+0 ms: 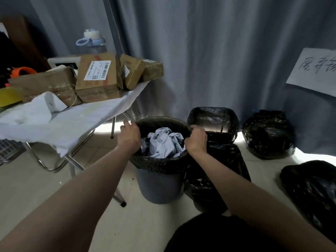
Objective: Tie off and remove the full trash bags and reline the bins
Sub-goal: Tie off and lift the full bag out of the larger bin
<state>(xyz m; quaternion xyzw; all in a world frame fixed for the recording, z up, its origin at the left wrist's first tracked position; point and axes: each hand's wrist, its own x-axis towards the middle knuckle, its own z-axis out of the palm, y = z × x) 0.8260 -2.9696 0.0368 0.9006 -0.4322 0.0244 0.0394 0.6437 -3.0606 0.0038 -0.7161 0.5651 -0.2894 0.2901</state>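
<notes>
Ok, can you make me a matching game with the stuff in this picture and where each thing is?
Things:
1. crumpled pale blue paper
2. brown cardboard box with white label
3. tied black plastic trash bag
4. clear plastic water bottle

Places:
A. on the floor by the grey curtain
B. behind the boxes
C. inside the round grey bin
D. on the white-covered folding table

Pairs: 1-C, 2-D, 3-A, 4-B

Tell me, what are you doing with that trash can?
A person is starting on the full grey bin. Both hands are at its black liner: the left hand on the far-left rim, the right hand gripping the right edge. Crumpled pale paper fills it. Two tied bags sit by the curtain.
</notes>
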